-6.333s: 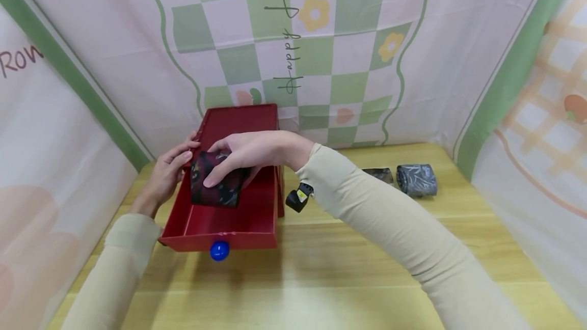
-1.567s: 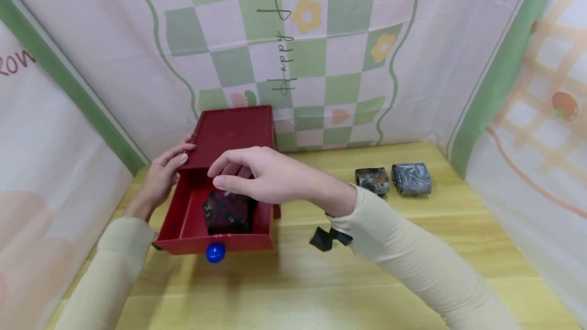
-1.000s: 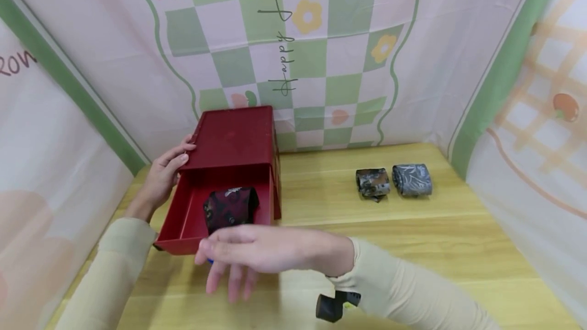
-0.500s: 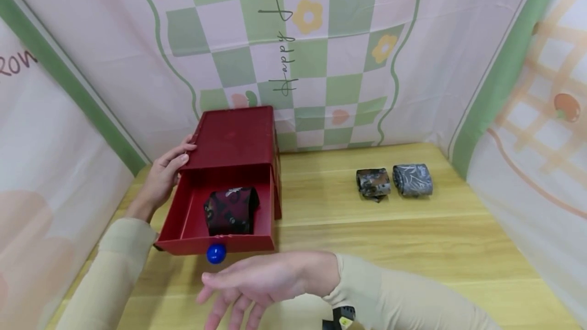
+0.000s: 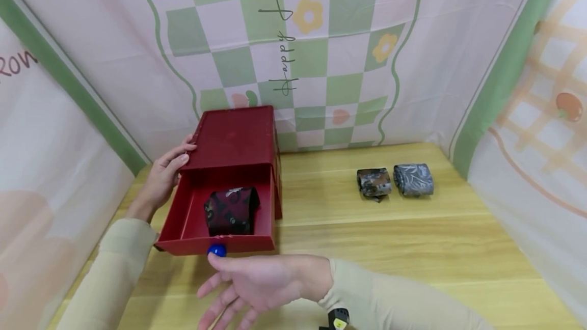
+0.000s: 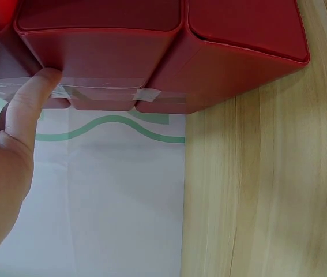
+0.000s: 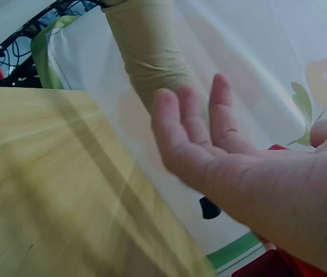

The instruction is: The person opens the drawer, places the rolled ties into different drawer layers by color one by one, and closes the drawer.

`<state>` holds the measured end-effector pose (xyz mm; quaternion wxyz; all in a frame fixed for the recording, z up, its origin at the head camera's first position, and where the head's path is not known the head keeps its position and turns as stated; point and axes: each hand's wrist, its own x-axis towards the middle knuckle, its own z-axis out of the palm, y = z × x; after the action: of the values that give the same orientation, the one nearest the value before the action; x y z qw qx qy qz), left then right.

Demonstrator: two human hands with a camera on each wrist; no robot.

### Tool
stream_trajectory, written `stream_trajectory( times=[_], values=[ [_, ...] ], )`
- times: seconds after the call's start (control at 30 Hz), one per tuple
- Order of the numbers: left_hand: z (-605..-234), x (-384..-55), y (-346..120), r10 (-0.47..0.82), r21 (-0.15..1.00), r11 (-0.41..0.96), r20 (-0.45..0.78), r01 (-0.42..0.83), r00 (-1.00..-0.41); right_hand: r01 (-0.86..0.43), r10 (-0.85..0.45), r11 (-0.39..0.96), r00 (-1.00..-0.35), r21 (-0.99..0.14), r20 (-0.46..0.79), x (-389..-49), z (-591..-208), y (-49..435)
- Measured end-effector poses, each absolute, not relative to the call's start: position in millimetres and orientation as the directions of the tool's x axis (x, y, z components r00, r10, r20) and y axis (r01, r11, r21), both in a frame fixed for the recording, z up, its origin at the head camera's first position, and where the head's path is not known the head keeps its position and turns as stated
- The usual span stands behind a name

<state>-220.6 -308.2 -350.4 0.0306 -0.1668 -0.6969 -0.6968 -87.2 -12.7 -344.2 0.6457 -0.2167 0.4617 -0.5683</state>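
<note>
A dark maroon patterned cloth roll [image 5: 231, 211], like a rolled necktie, lies in the pulled-out red drawer [image 5: 183, 218]. A blue ball knob [image 5: 217, 250] sits on the drawer front. My right hand [image 5: 266, 281] is just in front of it, palm turned up and fingers spread, holding nothing; the thumb tip overlaps the knob in the head view. My left hand [image 5: 161, 177] rests against the left side of the red cabinet [image 5: 236, 136]. In the left wrist view its thumb [image 6: 33, 101] touches the red side wall; its other fingers are mostly hidden.
A brown and grey patterned roll [image 5: 374, 183] and a grey leaf-patterned roll [image 5: 414, 179] lie side by side on the wooden table [image 5: 390, 248] at the right. Printed cloth [image 5: 357, 14] hangs behind and at both sides. Clear tape [image 6: 105, 86] runs along the red side wall.
My right hand, which held the maroon roll over the drawer, has let it go inside. The hand has come forward to the knob and turned palm up. My left hand stays on the cabinet.
</note>
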Motion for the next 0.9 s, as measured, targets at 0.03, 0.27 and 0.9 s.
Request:
stream_trajectory(
  times=[0.03,0.27,0.9],
  values=[
    [-350,-220,-308,0.187,0.961,-0.025,0.275,0.275,-0.943,0.551,-0.937,0.246,-0.076,-0.797,-0.342,-87,-346,-13],
    [-351,-220,-309,0.195,0.961,-0.014,0.273,0.276,-0.942,0.661,-0.959,0.093,-0.142,-0.745,-0.247,-88,-355,-20],
    [-351,-221,-307,0.180,0.957,-0.050,0.290,0.286,-0.940,0.670,-0.960,0.074,-0.152,-0.739,-0.235,-89,-352,-22]
  ],
)
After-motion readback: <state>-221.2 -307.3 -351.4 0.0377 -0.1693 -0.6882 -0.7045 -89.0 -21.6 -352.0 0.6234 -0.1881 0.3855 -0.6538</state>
